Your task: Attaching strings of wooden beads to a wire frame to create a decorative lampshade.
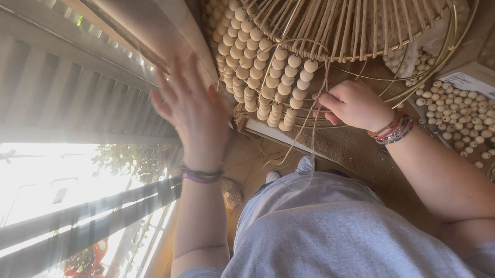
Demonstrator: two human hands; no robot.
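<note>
Head camera looks down at the person's two hands in front of a round lamp frame (364,9) made of thin cane ribs and gold wire rings. Rows of pale wooden beads (263,60) hang along its side. Left hand (193,111) is open, with the fingers spread, raised just beside the bead rows; whether it touches them is not clear. Right hand (354,104) is closed and pinches thin natural cords (306,128) that hang from the frame. Loose beads (464,117) lie near a cardboard box (486,85) at the right side.
</note>
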